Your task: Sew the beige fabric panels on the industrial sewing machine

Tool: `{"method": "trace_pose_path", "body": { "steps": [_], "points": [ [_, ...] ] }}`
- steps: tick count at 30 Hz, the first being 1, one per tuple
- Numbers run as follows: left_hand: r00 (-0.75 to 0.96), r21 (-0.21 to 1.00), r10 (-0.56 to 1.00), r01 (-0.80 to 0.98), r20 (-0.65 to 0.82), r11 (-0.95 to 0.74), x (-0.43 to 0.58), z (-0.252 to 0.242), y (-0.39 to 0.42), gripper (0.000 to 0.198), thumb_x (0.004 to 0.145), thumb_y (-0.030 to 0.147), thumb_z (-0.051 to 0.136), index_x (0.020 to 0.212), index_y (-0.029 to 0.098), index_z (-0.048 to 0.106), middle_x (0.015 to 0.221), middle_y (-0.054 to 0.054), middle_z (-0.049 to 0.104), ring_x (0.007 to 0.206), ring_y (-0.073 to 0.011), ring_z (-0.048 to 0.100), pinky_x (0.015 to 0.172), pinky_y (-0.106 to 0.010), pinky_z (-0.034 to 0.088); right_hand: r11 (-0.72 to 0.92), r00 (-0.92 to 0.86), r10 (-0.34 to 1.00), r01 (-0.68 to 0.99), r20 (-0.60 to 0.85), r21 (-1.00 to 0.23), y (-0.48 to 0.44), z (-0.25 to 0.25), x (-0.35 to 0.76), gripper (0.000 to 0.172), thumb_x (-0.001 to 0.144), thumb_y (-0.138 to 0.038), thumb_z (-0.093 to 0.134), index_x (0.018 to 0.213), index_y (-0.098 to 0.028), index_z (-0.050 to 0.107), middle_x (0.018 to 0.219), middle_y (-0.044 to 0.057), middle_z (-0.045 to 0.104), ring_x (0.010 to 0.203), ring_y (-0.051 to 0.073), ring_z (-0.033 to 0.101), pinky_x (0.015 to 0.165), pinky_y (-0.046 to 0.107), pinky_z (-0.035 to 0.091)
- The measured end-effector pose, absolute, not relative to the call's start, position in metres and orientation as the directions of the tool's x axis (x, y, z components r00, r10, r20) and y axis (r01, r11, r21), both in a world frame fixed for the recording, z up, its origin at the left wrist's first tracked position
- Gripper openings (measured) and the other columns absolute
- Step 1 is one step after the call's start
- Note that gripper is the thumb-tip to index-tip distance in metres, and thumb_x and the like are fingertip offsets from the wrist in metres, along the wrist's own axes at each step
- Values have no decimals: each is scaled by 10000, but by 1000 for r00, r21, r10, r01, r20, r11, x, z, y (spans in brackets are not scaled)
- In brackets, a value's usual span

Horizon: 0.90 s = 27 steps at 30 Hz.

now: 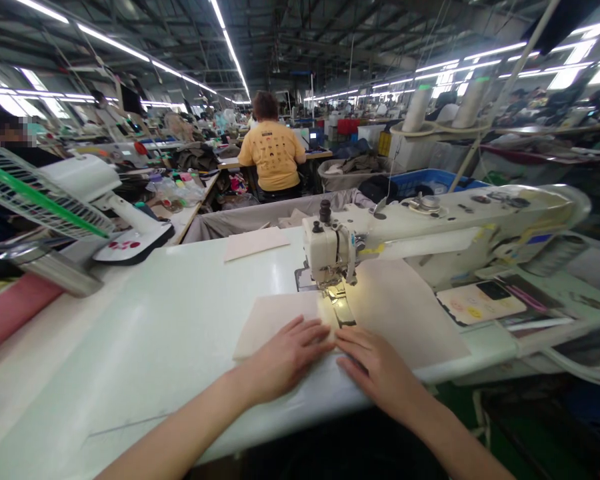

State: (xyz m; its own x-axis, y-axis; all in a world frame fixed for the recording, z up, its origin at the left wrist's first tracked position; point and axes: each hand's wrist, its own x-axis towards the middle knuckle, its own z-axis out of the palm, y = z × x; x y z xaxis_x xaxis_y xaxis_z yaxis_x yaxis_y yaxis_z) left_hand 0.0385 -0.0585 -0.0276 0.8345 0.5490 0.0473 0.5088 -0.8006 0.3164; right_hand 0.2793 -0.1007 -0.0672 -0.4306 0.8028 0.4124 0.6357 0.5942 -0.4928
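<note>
- The table (130, 347) is wide, white and glossy, and it carries everything the hands are working on.
- The sewing machine (430, 233) stands at the table's right, its arm running off to the right and its lamp lighting the spot under the needle.
- A person in a yellow shirt (273, 157) sits well apart at another bench, back turned.
- A white fan (80, 193) stands at the table's left edge.
- The cloth (275, 320), pale cream, lies flat on the table with its middle under the machine's foot. One part spreads left and another right of it.
- A spare cream piece (255, 243) lies farther back, apart from the work.
- The left hand (285, 357) lies flat on the cloth, fingers stretched out and gripping nothing, just left of the foot.
- The right hand (380, 373) is flat too, palm down, pressing the near edge. Its fingertips are close to the left hand's.
- The presser foot (337, 297) sits on the cloth.
- No stitches can be made out. Most of the cloth lies on the near side of the foot, so the seam looks barely begun.
</note>
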Motion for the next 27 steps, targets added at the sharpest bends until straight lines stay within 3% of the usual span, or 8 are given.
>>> {"method": "trace_pose_path", "body": {
  "steps": [3, 7, 13, 21, 27],
  "points": [
    [852, 358, 520, 467, 63, -808, 37, -26, -67, 431, 1031, 307, 487, 1461, 287, 513, 1508, -86, 515, 1424, -262, 441, 1217, -492, 282, 634, -479, 773, 614, 416, -470, -104, -69, 287, 305, 995, -236, 534, 1266, -178, 659, 1269, 123, 699, 1189, 281, 632, 1068, 495, 487],
    [844, 360, 534, 481, 58, -800, 33, -26, -49, 403, 1040, 351, 473, 1428, 282, 555, 1514, -96, 506, 1423, -275, 441, 1214, -532, 263, 655, -506, 755, 595, 417, -466, -86, -64, 286, 261, 1008, -231, 523, 1208, -210, 689, 1210, 98, 726, 1150, 268, 641, 1093, 531, 440],
    [834, 337, 550, 509, 35, -792, 30, -29, -14, 401, 1056, 361, 421, 1407, 249, 577, 1526, -111, 487, 1435, -261, 417, 1220, -527, 231, 658, -508, 753, 584, 418, -475, -54, -54, 278, 215, 1007, -200, 521, 1101, -185, 713, 1096, 92, 740, 1043, 239, 655, 1008, 465, 480],
    [836, 342, 532, 465, 134, -817, 25, -38, 31, 418, 1054, 393, 399, 1365, 225, 623, 1483, -123, 516, 1368, -278, 473, 1179, -486, 336, 669, -479, 739, 604, 474, -433, -22, -62, 271, 184, 984, -182, 565, 934, -194, 741, 1023, 75, 755, 973, 239, 632, 938, 438, 494],
    [827, 324, 542, 477, 149, -817, 24, -40, 43, 426, 1053, 391, 397, 1387, 226, 603, 1427, -138, 552, 1324, -287, 503, 1157, -495, 362, 622, -430, 781, 607, 454, -495, -37, -58, 273, 168, 984, -196, 573, 1024, -195, 736, 1071, 76, 750, 1030, 243, 639, 959, 436, 502]
  ]
}}
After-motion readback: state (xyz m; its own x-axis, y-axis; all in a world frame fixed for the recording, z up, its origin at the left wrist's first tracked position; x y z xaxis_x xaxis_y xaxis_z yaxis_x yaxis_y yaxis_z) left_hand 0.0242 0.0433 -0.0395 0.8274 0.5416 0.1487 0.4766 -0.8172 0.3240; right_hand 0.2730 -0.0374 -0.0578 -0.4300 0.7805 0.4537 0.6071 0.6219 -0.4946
